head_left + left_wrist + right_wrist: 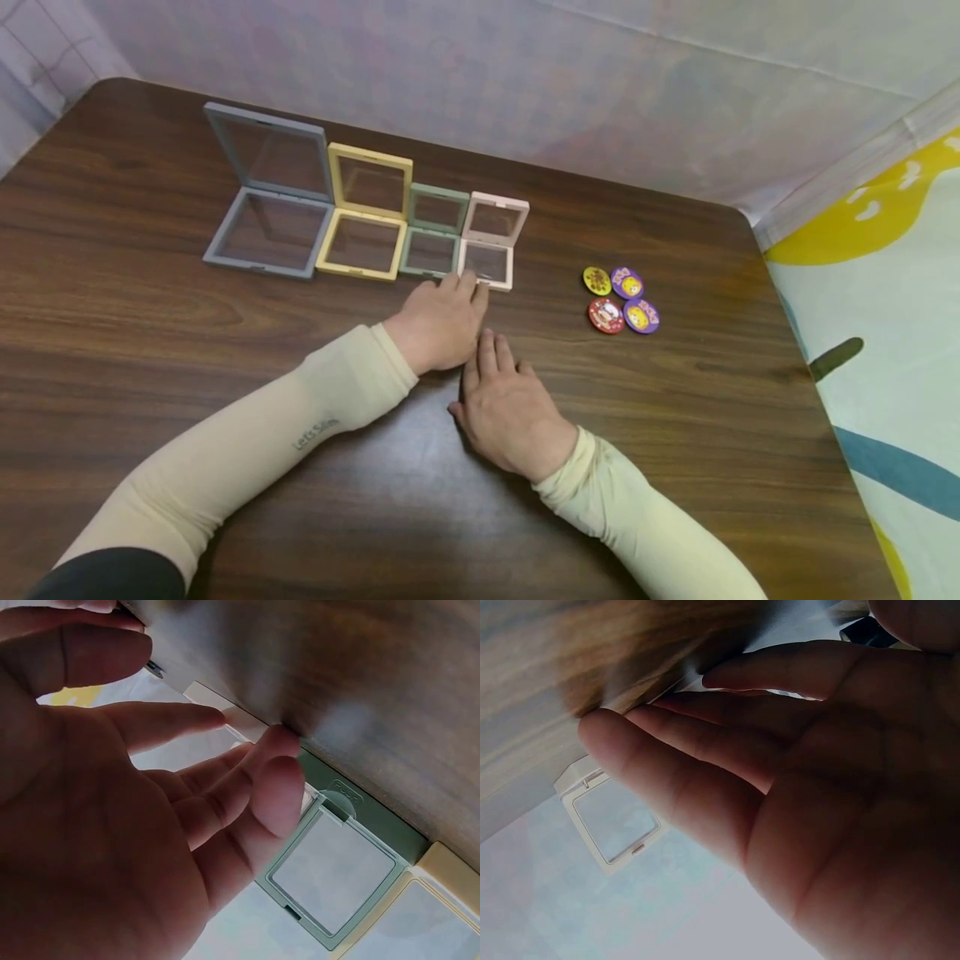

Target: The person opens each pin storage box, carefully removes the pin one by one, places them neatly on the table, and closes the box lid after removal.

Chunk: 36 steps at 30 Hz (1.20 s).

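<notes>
A row of hinged display frames with clear panes stands propped up: a large grey-blue frame point(264, 232), a yellow frame point(364, 244), a small green frame point(430, 252) and a small pink frame point(487, 262). At the front edges of the pink and green frames, my left hand point(442, 323) has its fingertips, palm down and relaxed. My right hand point(513, 412) rests on the table just nearer to me, fingers extended, with nothing in its grasp. In the left wrist view the fingertips overlap the pink frame point(229, 712) beside the green frame point(334, 870).
To the right on the wooden table point(720, 400) lie several round badges, among them a yellow badge point(597, 281), a red badge point(605, 316) and a purple badge point(641, 317). A pale cloth point(525, 83) hangs behind the table, and a patterned cloth point(900, 333) hangs along its right side.
</notes>
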Motion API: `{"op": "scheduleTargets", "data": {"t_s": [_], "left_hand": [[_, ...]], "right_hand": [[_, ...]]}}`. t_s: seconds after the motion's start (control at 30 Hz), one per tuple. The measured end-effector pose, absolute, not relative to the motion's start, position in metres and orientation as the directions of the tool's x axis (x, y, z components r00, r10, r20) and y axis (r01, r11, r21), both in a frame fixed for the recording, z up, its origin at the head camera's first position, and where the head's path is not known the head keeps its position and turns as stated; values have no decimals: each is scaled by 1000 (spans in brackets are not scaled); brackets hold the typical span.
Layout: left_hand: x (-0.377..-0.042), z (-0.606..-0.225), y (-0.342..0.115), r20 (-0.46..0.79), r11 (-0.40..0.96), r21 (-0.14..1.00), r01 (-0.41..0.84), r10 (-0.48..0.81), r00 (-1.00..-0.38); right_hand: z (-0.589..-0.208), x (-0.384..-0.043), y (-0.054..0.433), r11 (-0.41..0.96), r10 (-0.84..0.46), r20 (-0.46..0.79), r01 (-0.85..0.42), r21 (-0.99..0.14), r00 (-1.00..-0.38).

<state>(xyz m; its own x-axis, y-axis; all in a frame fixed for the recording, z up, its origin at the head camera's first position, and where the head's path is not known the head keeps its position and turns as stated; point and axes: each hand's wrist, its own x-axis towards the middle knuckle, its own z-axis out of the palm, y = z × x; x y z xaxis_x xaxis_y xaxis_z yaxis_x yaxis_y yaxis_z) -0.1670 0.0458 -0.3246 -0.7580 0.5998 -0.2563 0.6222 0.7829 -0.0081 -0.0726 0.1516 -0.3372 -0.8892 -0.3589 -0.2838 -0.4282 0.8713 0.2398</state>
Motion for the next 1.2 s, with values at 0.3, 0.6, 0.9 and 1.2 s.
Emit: {"op": "scheduleTargets", "data": {"t_s": [0.3,0.6,0.9,1.2], "left_hand": [[-167,-324,45,-302,793,24,609,587,-751],[-169,-302,30,-299,782,101,615,614,-731],[-195,-258,-26,126,705,156,691,680,-722],[-229,-255,-93,207,884,183,431,394,-895]], "right_hand": [[-337,-73,151,871,-351,-296,-426,246,-888],[-335,-65,149,837,-437,-288,-502,217,-852],[-338,-56,143,756,-560,-301,-625,195,-771],[-339,-56,144,756,-560,-315,-628,185,-766]]}}
